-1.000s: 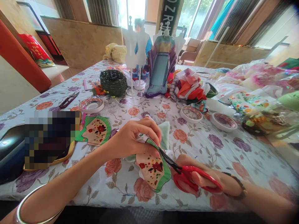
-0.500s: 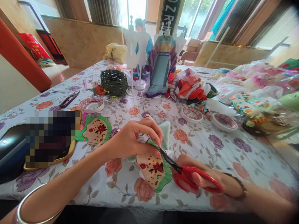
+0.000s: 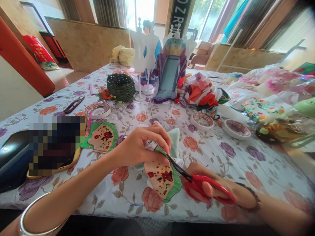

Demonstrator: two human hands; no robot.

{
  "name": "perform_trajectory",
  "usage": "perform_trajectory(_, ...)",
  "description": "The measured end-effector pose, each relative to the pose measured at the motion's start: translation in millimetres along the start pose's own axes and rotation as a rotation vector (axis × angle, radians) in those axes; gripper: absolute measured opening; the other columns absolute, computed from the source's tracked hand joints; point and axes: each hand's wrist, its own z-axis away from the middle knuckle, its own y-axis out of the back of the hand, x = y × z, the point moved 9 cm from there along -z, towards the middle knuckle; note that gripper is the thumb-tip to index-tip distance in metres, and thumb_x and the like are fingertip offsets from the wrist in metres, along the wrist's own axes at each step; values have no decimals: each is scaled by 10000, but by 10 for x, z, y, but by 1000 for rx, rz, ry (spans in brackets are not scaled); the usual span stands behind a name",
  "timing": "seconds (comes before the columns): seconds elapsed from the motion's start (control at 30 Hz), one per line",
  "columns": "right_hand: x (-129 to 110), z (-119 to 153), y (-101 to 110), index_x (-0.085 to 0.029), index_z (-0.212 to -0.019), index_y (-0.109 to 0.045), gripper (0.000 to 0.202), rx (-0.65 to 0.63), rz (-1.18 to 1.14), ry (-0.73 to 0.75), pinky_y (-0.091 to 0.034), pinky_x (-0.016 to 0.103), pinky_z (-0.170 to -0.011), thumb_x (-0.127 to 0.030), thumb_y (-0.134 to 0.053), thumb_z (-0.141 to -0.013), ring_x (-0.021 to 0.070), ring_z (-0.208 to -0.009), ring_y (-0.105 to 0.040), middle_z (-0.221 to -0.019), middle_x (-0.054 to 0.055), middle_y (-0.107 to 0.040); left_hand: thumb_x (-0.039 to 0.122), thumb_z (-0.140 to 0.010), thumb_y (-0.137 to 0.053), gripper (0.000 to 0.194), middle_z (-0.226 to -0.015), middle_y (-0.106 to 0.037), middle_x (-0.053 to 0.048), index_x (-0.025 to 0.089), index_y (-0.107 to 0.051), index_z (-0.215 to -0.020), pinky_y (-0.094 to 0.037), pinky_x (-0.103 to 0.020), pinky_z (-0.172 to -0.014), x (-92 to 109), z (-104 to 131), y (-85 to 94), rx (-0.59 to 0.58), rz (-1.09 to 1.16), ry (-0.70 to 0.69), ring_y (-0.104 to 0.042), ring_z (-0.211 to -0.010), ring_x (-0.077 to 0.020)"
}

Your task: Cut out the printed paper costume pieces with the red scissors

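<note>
My left hand (image 3: 147, 147) pinches a piece of printed fabric (image 3: 162, 178), peach with red flowers and a green border, near the front middle of the table. My right hand (image 3: 203, 186) grips red-handled scissors (image 3: 214, 188). Their dark blades lie along the green edge of the fabric, close to my left fingertips, and look nearly closed. Beneath and behind my left hand shows pale green cloth (image 3: 174, 141). Over to the left lies a similar cut fabric piece (image 3: 103, 137), flat on the flowered tablecloth (image 3: 103, 186).
At left are a phone (image 3: 59, 147), thread snips (image 3: 74, 104) and a tape roll (image 3: 97, 109). Further back stand a dark woven basket (image 3: 120, 88), white mannequins (image 3: 139, 49) and a dressed mannequin (image 3: 169, 72). More tape rolls (image 3: 202, 121) and bagged items (image 3: 273, 124) sit at right.
Both hands, the fabric and the scissors stay almost in place. The whole view has shifted very slightly.
</note>
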Motion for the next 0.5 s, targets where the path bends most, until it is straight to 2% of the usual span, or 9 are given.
perform_trajectory(0.13, -57, -25, 19, -198, -573, -384, 651, 14, 21, 38, -201, 233, -426, -804, -419, -808, 63, -462, -297, -524, -49, -378, 166, -682, -832, 121, -771, -663, 2, 189, -715, -700, -471, -263, -781, 5, 2, -10, -14, -12, -6, -574, -791, -128)
perform_trajectory(0.33, -52, -26, -1, -204, -571, -384, 657, -13, 57, 6, -211, 251, -444, -817, -395, -805, 81, -471, -302, -534, -41, -379, 159, -671, -839, 126, -768, -667, 1, 191, -723, -708, -472, -267, -789, -7, 6, -22, -28, -7, -7, -577, -801, -131)
perform_trajectory(0.5, -16, 15, 14, -212, -570, -371, 662, 38, 38, -55, -206, 270, -493, -837, -388, -788, 99, -497, -281, -548, -41, -362, 187, -685, -833, 108, -787, -675, -5, 210, -733, -717, -479, -282, -792, -33, 11, -24, -25, -3, 15, -584, -806, -141)
